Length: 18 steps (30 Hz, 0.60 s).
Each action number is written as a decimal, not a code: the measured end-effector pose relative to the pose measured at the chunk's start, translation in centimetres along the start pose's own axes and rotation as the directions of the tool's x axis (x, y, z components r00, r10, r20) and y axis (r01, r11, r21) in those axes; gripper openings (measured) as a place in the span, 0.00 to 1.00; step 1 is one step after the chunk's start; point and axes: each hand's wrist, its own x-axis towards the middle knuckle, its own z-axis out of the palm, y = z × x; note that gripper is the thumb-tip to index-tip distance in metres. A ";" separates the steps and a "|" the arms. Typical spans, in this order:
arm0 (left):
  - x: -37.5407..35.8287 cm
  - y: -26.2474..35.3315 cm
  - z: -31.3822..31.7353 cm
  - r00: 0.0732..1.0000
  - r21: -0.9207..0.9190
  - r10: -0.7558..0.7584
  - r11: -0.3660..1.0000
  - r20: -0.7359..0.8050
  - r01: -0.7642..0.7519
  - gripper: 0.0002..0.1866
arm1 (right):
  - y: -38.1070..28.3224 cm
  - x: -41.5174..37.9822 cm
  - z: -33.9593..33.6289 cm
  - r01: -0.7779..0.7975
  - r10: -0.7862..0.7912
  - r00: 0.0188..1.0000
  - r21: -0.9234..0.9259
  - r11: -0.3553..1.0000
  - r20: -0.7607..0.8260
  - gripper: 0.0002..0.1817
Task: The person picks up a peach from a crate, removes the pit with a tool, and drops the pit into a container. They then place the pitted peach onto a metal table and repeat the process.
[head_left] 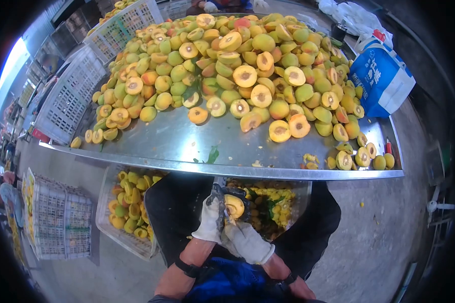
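My left hand [211, 218], in a white glove with dark-coated fingers, is wrapped round a halved peach [234, 206] whose cut face looks up at me. Close against the fruit is my right hand [248, 242], gloved as well, its fingers closed. Something small and thin shows between those fingers and the peach, too small to name. Both hands are over my lap, just below the metal table's [172, 146] front edge. Behind them, between my knees, a crate [302, 194] holds yellow fruit pieces and peach halves.
A large heap of peach halves [245, 76] covers the table. A blue and white bag [376, 81] stands at its right, near a red-handled tool [388, 147]. White crates [68, 103] line the left. Another crate [131, 240] of peach halves sits beside my left leg.
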 end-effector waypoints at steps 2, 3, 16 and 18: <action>-0.1 -0.6 -0.5 0.999 0.007 -0.009 1.000 -0.050 0.009 0.24 | 0.3 0.2 0.0 0.071 -0.072 0.997 -0.071 0.995 -0.005 0.16; 0.0 -0.9 -0.7 0.997 0.013 -0.015 1.000 -0.070 0.016 0.25 | 0.0 0.2 0.2 0.040 -0.041 0.999 -0.038 0.998 -0.021 0.16; 0.6 -0.1 -0.3 0.909 -0.161 -0.307 0.919 0.284 0.360 0.38 | 1.2 -1.4 -0.3 -0.327 -0.092 0.884 0.747 0.579 0.459 0.24; 0.3 0.4 0.9 0.930 -0.214 -0.315 0.911 0.188 0.352 0.40 | 0.7 -1.4 -0.8 -0.341 -0.129 0.851 0.724 0.599 0.509 0.23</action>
